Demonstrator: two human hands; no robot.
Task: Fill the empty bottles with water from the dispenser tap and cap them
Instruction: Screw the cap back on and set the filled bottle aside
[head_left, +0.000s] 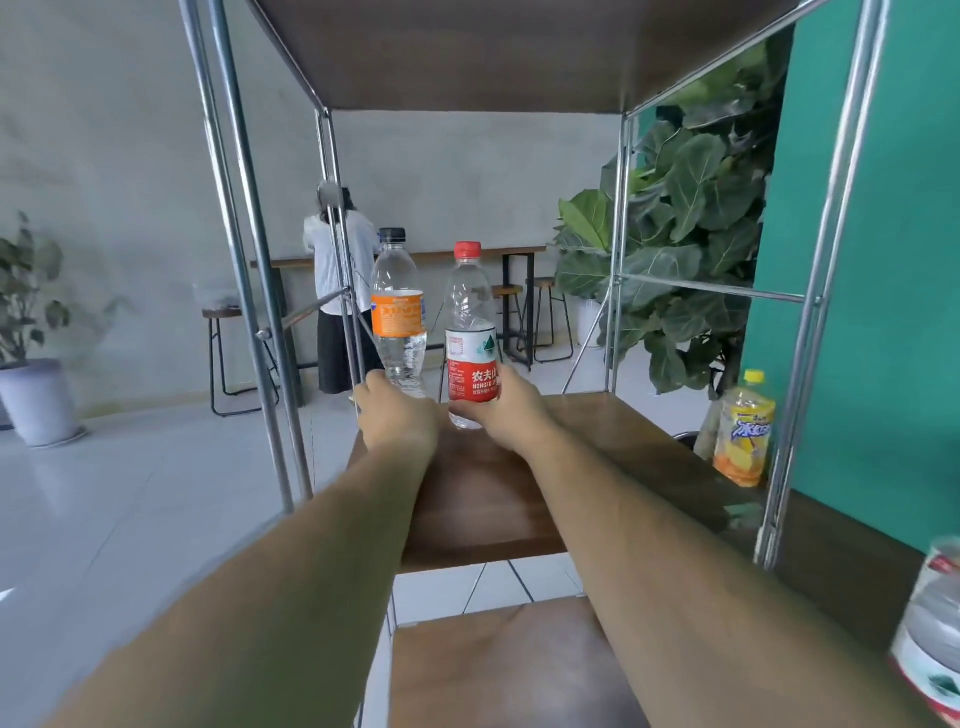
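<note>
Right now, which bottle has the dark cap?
The orange-labelled bottle in the left hand; the red-labelled bottle in the right hand has a red cap, the yellow bottle a yellow one.

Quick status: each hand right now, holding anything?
Left hand: holds the orange-label bottle by its base.
Right hand: holds the red-label bottle low on its body.

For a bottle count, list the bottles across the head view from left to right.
In order: orange-label bottle, held by the left hand → red-label bottle, held by the right hand → yellow-capped bottle → blurred bottle at the right edge.
</note>
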